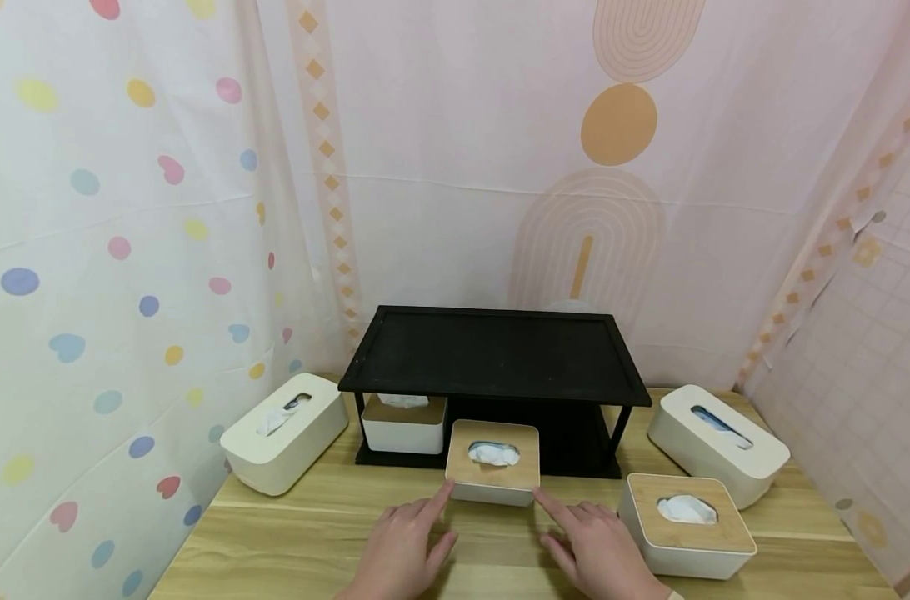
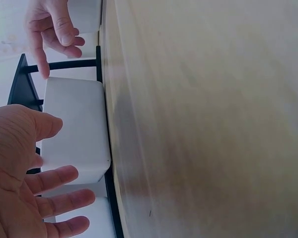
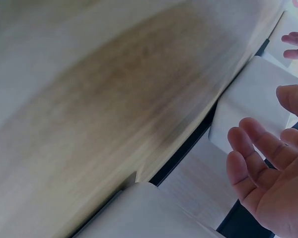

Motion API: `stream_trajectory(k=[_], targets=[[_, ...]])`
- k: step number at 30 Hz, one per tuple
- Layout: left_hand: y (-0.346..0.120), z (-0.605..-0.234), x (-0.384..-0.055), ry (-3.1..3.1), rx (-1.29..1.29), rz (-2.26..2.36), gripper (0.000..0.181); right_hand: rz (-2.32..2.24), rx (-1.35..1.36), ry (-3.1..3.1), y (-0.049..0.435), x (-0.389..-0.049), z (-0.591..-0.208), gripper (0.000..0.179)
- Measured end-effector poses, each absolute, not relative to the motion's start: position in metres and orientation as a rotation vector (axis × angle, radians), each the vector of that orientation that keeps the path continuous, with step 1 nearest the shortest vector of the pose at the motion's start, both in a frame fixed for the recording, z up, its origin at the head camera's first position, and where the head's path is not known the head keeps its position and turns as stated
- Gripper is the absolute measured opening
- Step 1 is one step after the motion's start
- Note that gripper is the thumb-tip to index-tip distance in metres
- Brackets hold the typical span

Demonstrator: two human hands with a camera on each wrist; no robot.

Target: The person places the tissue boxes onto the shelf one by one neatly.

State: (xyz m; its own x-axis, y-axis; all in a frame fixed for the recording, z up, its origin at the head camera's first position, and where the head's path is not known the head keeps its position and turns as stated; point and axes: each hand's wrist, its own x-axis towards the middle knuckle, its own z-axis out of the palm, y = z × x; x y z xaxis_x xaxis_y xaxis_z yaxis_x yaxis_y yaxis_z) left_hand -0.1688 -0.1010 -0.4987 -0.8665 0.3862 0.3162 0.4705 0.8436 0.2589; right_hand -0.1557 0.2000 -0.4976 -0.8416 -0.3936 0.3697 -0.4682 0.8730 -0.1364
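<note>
A white tissue box [image 1: 492, 430] with a wood-look lid and a tissue in its slot sits at the front of the black two-tier rack [image 1: 492, 354], partly under its top shelf. My left hand [image 1: 404, 546] has its index finger outstretched to the box's front left corner. At the front right corner is the index fingertip of my right hand [image 1: 601, 546]. Neither hand grips the box; the other fingers are loosely bent. The left wrist view shows the box's white front [image 2: 74, 129] beside my left palm. Another wood-lidded tissue box [image 1: 404, 435] stands on the rack's lower shelf, to the left.
A long white tissue box [image 1: 290, 442] stands left of the rack, and a similar one [image 1: 713, 433] stands right. Nearer on the right is a wood-lidded tissue box [image 1: 687, 533], close to my right hand. All rest on a wooden table [image 1: 275, 550], with patterned curtains [image 1: 455, 167] behind.
</note>
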Motion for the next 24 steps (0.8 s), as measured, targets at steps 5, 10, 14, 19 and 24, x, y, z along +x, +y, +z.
stream_trajectory(k=[5, 10, 14, 19, 24], targets=[[-0.1017, -0.4994, -0.1692, -2.748, -0.671, -0.482, 0.07, 0.324, 0.634, -2.756, 0.1993, -0.1564, -0.4972, 0.062], [-0.1015, -0.4982, -0.1699, -2.758, -0.678, -0.485, 0.072, 0.347, 0.639, -2.795, 0.1992, -0.1565, -0.4956, 0.063], [-0.101, -0.497, -0.17, -2.779, -0.681, -0.496, 0.074, 0.345, 0.647, -2.798, 0.1994, -0.1567, -0.4955, 0.065], [-0.1008, -0.4972, -0.1707, -2.808, -0.69, -0.515, 0.077, 0.331, 0.652, -2.798, 0.1998, -0.1572, -0.4969, 0.07], [-0.1, -0.4982, -0.1723, -2.832, -0.685, -0.522, 0.08, 0.328, 0.653, -2.814, 0.2006, -0.1579, -0.497, 0.074]])
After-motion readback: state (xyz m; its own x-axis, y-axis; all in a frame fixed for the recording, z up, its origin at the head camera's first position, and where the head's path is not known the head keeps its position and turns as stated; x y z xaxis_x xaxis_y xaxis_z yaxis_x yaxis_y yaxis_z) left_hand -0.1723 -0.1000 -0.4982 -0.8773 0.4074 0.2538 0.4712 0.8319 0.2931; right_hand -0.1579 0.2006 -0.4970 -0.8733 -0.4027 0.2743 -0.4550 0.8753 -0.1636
